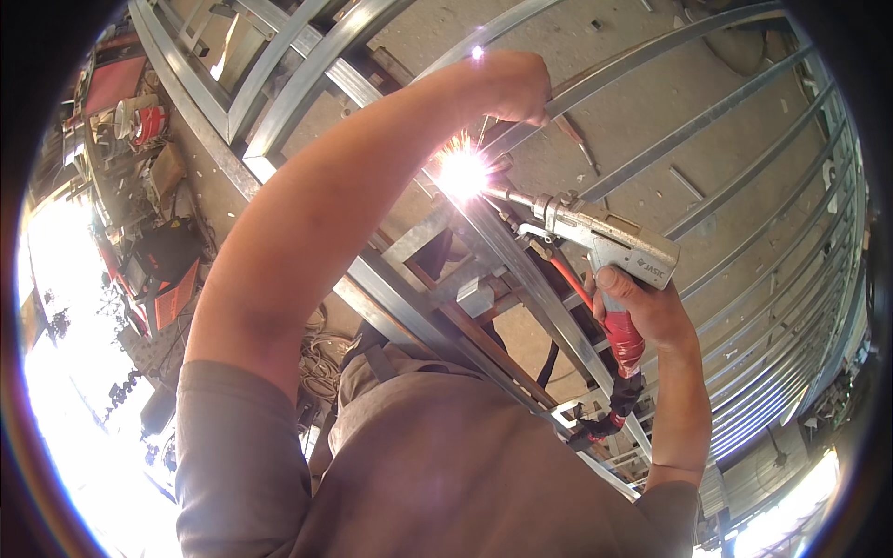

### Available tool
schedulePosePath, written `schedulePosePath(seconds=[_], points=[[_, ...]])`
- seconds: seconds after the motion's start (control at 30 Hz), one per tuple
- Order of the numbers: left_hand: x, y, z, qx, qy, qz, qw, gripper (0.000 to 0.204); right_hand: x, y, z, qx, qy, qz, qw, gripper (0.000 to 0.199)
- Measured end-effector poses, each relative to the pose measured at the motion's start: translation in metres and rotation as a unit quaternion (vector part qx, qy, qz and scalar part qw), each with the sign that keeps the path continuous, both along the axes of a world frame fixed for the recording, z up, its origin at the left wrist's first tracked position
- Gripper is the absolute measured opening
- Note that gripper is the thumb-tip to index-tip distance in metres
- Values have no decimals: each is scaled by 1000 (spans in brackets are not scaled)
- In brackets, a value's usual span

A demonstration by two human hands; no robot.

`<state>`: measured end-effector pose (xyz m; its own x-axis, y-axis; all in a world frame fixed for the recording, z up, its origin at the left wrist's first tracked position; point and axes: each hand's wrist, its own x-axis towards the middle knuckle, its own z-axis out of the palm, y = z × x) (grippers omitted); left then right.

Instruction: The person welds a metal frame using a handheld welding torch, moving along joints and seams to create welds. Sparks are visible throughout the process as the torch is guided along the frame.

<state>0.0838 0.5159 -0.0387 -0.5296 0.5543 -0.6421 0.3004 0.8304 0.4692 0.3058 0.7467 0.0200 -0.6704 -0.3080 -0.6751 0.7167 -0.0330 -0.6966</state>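
Dusty floor (642,116) under metal bars (709,118), left hand (516,88) stretched forward — clenched, contents unclear — right hand (654,314) gripping a welding gun (621,240)

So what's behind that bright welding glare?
A metal bar runs out from below the glare, and the torch in the right hand points into it. Whatever lies directly behind it is washed out and can't be seen.

1. The floor (600,46) is dusty and brownish, seen between metal bars.
2. A short, pale metal strip (686,182) lies toward the floor's right edge.
3. A slim tool (570,130) with a reddish handle lies nearer its middle.
4. Loops of tan cord (321,367) lie heaped toward its near edge.
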Motion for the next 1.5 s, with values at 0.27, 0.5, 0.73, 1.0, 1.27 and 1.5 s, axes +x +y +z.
schedulePosePath(seconds=[0.27,0.5,0.73,1.0,1.27,1.5], points=[[-1,-2,1,6,32,-55,998,42,14,14,7,14,-24,-37,999,56],[70,47,3,92,75,86,989,38,56,54,15,19,-68,-55,996,65],[99,63,-16,80,36,67,994,38,79,63,2,-10,-75,-50,996,51],[93,69,-14,53,24,69,996,33,82,63,-5,-23,-48,-30,998,48],[97,70,-11,45,-34,117,991,38,82,64,-4,-18,-47,-22,999,47],[95,69,-15,58,0,70,996,40,83,65,-4,-17,-48,-26,998,46]])
